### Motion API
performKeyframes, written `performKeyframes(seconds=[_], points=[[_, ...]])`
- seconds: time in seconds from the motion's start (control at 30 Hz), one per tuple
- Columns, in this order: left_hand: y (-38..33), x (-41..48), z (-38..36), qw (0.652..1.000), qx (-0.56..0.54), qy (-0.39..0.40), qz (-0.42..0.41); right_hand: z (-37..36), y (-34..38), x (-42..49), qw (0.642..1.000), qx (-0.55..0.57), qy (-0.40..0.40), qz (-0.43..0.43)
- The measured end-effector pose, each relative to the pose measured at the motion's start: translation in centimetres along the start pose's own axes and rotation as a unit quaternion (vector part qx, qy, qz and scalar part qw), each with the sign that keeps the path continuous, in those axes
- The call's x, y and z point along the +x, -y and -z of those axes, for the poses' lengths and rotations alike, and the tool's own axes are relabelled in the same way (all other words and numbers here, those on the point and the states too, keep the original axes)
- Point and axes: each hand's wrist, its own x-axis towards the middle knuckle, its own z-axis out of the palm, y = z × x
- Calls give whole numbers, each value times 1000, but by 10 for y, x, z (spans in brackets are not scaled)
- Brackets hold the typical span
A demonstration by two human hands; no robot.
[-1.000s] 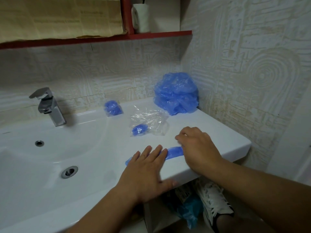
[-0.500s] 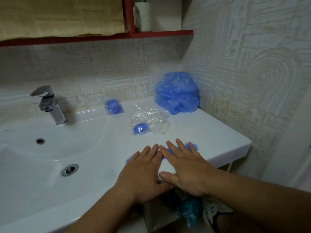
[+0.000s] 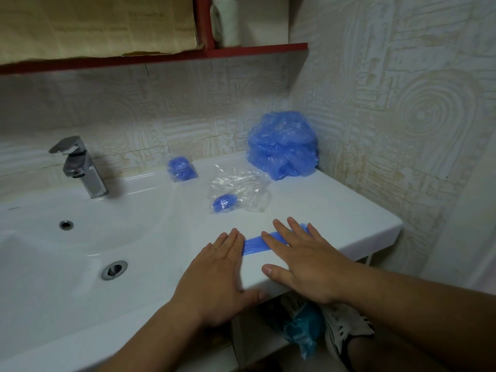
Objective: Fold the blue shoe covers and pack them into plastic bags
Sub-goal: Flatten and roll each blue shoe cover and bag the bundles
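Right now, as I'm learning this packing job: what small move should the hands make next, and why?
Probably fold the blue shoe cover end over end: the right hand lifts its end toward the left hand, which pins the other. The cover lies as a long flat strip under both flat hands, longer than the small bundle in the clear bag.

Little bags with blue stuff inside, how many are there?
2: one bag beside the back wall, another bag near the blue pile. More may be hidden.
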Motion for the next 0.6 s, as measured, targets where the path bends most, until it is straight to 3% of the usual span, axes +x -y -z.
performKeyframes(seconds=[0.2,0.4,0.6], points=[[-2,-7,17,997,-81,13,15,1,-16,4,999,10,-6,34],[-2,-10,24,994,-48,-54,-83,9,-34,6,996,65,-45,45],[-17,4,23,985,-80,-90,-122,16,-31,2,970,83,-227,-21]])
